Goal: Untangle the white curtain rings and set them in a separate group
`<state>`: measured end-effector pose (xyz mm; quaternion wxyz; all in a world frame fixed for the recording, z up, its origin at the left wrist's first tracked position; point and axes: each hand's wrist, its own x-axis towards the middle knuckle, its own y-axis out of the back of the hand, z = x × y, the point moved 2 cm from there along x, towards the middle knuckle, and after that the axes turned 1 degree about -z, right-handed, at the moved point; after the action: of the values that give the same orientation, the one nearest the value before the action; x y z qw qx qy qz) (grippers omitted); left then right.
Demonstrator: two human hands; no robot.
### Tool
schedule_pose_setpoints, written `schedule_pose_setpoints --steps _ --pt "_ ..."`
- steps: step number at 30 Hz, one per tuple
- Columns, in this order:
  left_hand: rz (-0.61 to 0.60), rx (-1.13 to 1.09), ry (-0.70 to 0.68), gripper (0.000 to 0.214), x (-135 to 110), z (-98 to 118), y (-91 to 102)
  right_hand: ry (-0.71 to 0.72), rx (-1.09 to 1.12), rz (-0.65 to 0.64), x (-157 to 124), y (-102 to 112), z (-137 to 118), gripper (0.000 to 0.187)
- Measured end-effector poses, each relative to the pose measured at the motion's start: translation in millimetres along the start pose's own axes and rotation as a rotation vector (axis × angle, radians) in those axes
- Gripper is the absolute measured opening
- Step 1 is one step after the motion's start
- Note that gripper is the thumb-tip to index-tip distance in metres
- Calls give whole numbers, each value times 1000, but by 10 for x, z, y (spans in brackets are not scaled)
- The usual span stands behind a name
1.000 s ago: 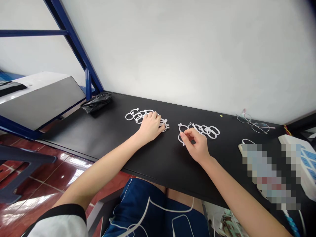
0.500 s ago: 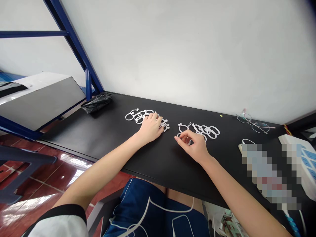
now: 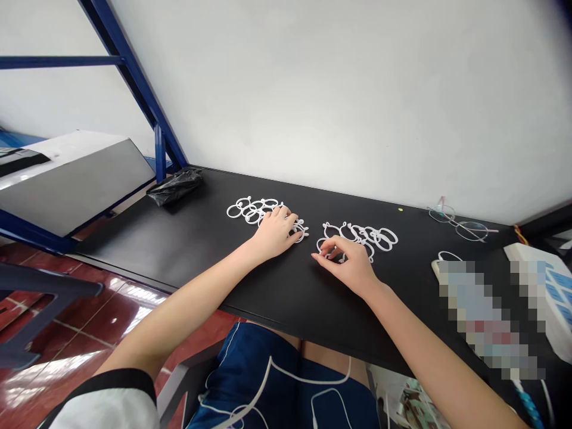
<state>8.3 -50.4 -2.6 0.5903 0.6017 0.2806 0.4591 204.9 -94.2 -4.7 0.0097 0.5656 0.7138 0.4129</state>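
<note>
Two clusters of white plastic curtain rings with small eyelets lie on the black tabletop [image 3: 277, 280]. Over the right end of the left rings [image 3: 247, 207] rests my left hand [image 3: 276, 231], palm down, fingers spread across them and thumb apart. That hand covers part of the cluster. My right hand [image 3: 346, 262] is at the near edge of the right rings [image 3: 379, 238]. Its fingers are curled, with a gap between thumb and index finger. Some rings lie behind and under this hand, partly hidden.
Eyeglasses [image 3: 471, 230] lie at the back right, beyond a phone-like pixelated item [image 3: 480, 316] and a white box with blue markings [image 3: 554, 286]. A crumpled black plastic bag [image 3: 176, 186] sits at the left end by the blue metal frame [image 3: 147, 101]. White cable [image 3: 263, 381] crosses the lap.
My left hand has shifted slightly right, nudging the rings under it the same way. My right hand has moved a little left, toward the other cluster.
</note>
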Motion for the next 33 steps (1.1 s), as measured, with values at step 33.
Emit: schedule_pose_setpoints --steps 33 --pt "178 -170 -136 27 -2 65 81 37 -42 -136 8 -14 4 12"
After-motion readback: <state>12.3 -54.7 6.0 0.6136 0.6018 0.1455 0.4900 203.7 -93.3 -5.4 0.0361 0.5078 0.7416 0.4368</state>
